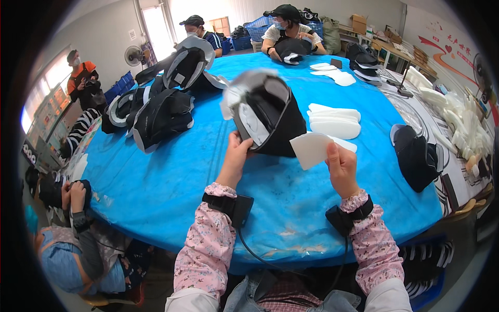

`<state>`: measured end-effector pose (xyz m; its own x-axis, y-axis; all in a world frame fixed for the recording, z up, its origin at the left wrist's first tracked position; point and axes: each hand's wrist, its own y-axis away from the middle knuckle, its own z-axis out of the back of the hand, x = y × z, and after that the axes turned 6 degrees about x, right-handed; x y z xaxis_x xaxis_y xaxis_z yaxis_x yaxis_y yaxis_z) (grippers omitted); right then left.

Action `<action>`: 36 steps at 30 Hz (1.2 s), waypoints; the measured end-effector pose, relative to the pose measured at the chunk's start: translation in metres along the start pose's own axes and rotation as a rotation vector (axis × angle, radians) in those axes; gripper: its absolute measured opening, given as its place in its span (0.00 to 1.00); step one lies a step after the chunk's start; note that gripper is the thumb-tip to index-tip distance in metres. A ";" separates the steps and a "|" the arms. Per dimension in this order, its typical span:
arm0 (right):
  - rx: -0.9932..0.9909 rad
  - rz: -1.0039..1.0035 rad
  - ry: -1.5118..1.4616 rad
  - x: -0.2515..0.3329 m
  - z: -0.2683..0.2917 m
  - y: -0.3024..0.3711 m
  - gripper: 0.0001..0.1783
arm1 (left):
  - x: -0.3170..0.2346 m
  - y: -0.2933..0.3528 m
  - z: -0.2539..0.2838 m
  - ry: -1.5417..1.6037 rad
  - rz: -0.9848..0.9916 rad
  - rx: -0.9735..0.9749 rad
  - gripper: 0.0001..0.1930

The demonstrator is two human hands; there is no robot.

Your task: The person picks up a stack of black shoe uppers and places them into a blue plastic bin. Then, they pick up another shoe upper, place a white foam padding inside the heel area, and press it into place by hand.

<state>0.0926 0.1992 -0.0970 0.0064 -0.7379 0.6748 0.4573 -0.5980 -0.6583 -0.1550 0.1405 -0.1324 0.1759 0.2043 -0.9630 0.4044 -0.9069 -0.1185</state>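
Note:
My left hand (235, 160) is closed on the lower left rim of a black cap (286, 122), raised above the blue-covered table (208, 208). The cap's hollow inside faces me, with a white panel on its left; its grey and white upper end is blurred. Between the thumb and fingers of my right hand (342, 167) is a thin white curved sheet (310, 150), its left edge close by the cap's lower right side. I cannot tell whether the two touch. Just beyond, a pile of similar white sheets (335, 125) lies on the table, partly hidden by the held one.
Black caps (163, 117) are heaped at the left, and another cap (416, 156) sits near the right edge. More white sheets (338, 75) lie farther back. Clear plastic bags (460, 117) crowd the right side. Co-workers sit at the far side and lower left; another person stands back left.

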 end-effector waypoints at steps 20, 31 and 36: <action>0.132 0.339 0.723 0.025 -0.032 -0.034 0.15 | -0.027 0.017 -0.047 -0.517 -0.823 -0.033 0.10; 0.173 0.257 0.933 0.015 -0.043 -0.032 0.17 | -0.014 0.015 -0.050 -0.455 -0.762 -0.146 0.09; 0.097 0.293 0.914 0.008 -0.046 -0.031 0.19 | -0.018 0.021 -0.061 -0.557 -0.845 -0.074 0.12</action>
<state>0.0373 0.1970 -0.0866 -0.5443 -0.8368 -0.0594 0.6192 -0.3530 -0.7014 -0.0951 0.1404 -0.1030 -0.6295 0.5501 -0.5487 0.2601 -0.5162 -0.8160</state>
